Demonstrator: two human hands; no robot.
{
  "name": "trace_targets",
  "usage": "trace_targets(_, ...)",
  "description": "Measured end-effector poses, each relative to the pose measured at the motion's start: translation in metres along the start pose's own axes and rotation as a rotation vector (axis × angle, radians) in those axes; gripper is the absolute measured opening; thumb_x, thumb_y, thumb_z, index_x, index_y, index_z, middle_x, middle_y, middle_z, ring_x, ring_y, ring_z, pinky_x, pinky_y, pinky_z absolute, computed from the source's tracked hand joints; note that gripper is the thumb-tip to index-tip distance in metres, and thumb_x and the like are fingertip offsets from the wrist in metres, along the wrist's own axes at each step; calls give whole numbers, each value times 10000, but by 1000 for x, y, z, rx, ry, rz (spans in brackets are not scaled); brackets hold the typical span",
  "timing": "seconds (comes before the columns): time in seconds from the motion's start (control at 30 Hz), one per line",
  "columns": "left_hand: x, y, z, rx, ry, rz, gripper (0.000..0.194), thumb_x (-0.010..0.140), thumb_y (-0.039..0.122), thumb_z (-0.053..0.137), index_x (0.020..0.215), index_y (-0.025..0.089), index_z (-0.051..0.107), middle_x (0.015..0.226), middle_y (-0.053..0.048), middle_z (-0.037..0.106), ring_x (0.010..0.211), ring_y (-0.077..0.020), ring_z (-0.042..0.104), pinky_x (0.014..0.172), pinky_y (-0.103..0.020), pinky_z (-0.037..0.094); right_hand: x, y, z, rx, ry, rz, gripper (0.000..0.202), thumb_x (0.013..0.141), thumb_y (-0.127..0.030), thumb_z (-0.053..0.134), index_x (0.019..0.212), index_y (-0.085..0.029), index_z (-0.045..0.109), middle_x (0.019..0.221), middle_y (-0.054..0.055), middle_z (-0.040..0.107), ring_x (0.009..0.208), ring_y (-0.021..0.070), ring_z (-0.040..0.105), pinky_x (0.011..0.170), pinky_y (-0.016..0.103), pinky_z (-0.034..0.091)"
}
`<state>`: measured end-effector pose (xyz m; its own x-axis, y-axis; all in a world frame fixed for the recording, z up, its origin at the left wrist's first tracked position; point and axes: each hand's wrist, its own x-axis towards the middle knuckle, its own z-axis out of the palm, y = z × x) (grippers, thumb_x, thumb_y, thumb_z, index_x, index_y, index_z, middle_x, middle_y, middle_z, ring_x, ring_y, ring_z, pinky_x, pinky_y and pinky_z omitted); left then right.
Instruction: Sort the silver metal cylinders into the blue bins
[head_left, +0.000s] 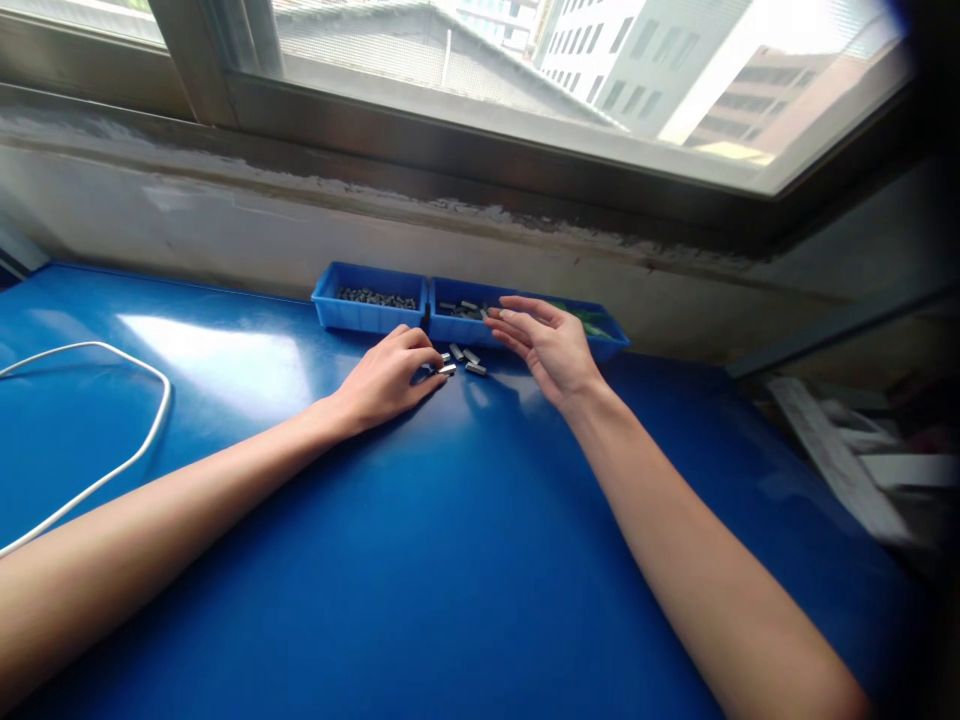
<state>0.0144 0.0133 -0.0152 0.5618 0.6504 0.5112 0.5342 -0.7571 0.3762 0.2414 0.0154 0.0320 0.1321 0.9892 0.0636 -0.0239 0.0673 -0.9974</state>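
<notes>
Both hands (390, 380) (559, 355) forward, fingers (411, 338) curved

A: Source of illumination?
B: Daylight through the window (525, 50), overexposed at upper right; glare on the tabletop (450, 560), left; faint shadow below the right hand (551, 350).
A: Margins?
B: Right edge dark, blurred.

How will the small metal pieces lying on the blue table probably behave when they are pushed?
The small metal pieces look shiny and straight-edged, so probably stiff and slippery. Lying low on the blue table, they seem unlikely to tip; rolling is hard to judge.
</notes>
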Motion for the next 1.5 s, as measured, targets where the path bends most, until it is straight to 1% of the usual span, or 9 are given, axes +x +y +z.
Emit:
trace_targets(0.2,0,-1,0,-2,-42,-9,234,975,372,568,994,189,712,1014,-89,670,966,-243,577,877,-387,491,-2,-2,1,-58,-76,14,196,751,-266,764,930,-194,730,919,53,783,819,169,756,746,267,596)
trace_targets(0.37,0,0,-2,-93,-5,-51,226,981,376,556,1019,200,693,1006,-72,712,922,-218,634,846,-356,506,-4,-3,0,-140,-138,29,206,738,-286,777,911,-178,745,830,50,769,693,136,716,636,222,562)
trace_targets(0.5,3,3,-6,-307,92,-146,232,939,409,625,972,191,696,912,-38,741,762,-164,651,757,-300,529,-7,-4,2,-252,-224,33,155,765,-247,745,897,-164,749,754,45,745,593,109,658,559,204,518)
trace_targets(0.63,5,2,-8,-564,157,-225,320,882,484,691,952,171,707,934,-56,753,814,-176,696,777,-300,571,-10,-4,5,-359,-353,22,171,804,-264,730,934,-154,751,773,57,746,566,98,615,505,196,467)
trace_targets(0.8,4,2,-6,-665,218,-261,391,795,534,772,900,162,707,891,-66,756,820,-193,713,817,-338,596,-13,-3,8,-317,-452,36,271,818,-351,754,1018,-169,753,854,70,767,645,122,649,570,221,509)
trace_targets(0.9,4,3,-7,-671,225,-264,406,766,540,796,864,158,699,881,-69,758,820,-201,716,824,-351,601,-14,-2,8,-251,-462,68,285,806,-350,771,1021,-164,753,868,77,772,689,135,681,643,241,544)
trace_targets(1.07,3,3,-7,-715,209,-261,382,745,488,830,864,148,706,906,-81,767,840,-213,722,843,-364,599,-16,-3,9,-141,-495,106,316,754,-321,819,1018,-161,752,878,78,778,735,141,709,725,251,564)
trace_targets(1.33,3,3,-7,-727,197,-186,345,750,445,834,886,144,735,913,-79,758,816,-195,697,829,-333,576,-16,1,10,-156,-497,82,344,742,-381,846,989,-160,754,852,71,764,755,145,694,740,259,557)
trace_targets(1.5,3,7,-9,-570,166,-167,306,820,424,772,965,157,736,961,-72,757,869,-198,700,838,-310,562,-14,1,7,-171,-473,51,340,711,-387,864,937,-161,750,802,53,750,697,129,660,701,251,544)
